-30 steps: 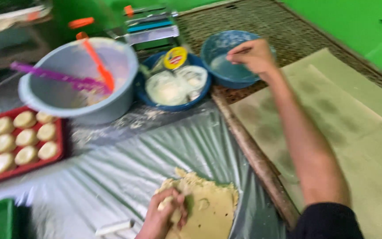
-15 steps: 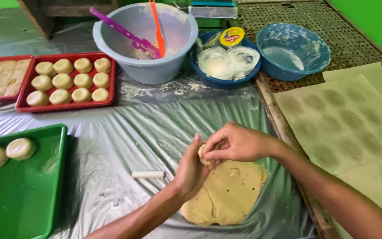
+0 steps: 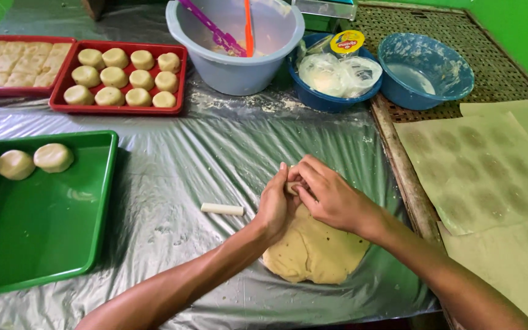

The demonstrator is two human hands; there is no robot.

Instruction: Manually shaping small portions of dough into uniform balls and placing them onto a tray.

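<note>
My left hand (image 3: 275, 205) and my right hand (image 3: 327, 194) meet over the plastic-covered table and pinch a small piece of dough (image 3: 292, 187) between their fingers. Just below them lies a flat slab of pale yellow dough (image 3: 314, 252). A short white stick (image 3: 222, 209) rests on the plastic to the left of my left hand. Two shaped dough rounds (image 3: 33, 161) sit in the far corner of a green tray (image 3: 50, 244).
At the back stand a red tray (image 3: 118, 109) of several dough balls, another red tray (image 3: 13, 91) of flat pieces, a grey bowl (image 3: 233, 67) with spatulas, a dark blue bowl (image 3: 331, 101) holding plastic bags, and a light blue bowl (image 3: 426, 64). Greasy brown paper sheets (image 3: 484, 171) lie at the right.
A second ago my right hand reached into the light blue bowl; it came back and joined my left hand at the dough. The view has tilted down toward the table.
</note>
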